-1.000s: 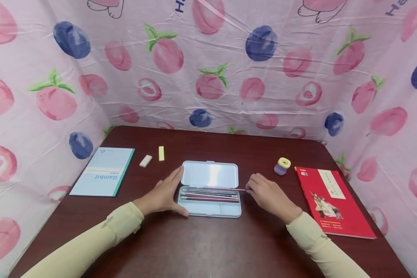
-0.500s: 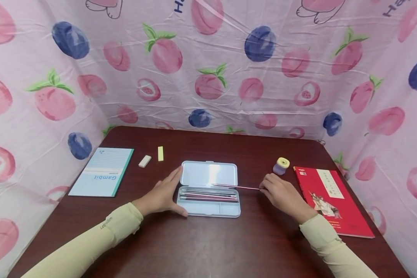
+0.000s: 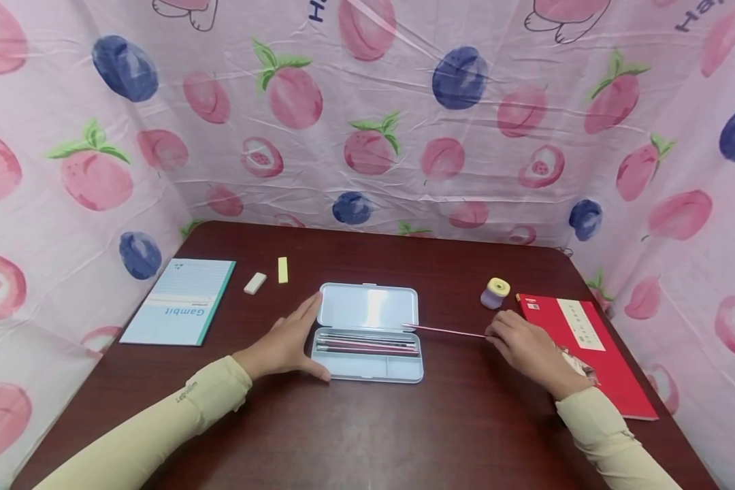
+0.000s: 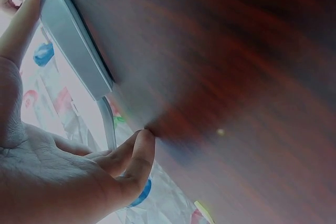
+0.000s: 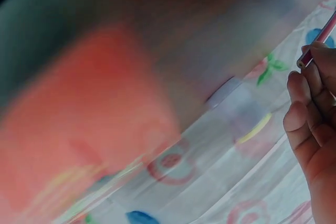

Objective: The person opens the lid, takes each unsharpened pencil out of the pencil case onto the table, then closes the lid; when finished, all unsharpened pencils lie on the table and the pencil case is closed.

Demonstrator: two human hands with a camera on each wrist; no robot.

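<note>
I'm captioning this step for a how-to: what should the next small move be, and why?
I'd probably have the right hand ease the pink pencil rightward, clear of the open lid. The hand pinches one end, while in the head view the other end overlaps the lid's lower right corner; the left hand spans the case's left side.

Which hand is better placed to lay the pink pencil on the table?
Probably the right hand: it pinches the pencil by one end, mostly right of the case. The left hand is at the case's left side.
</note>
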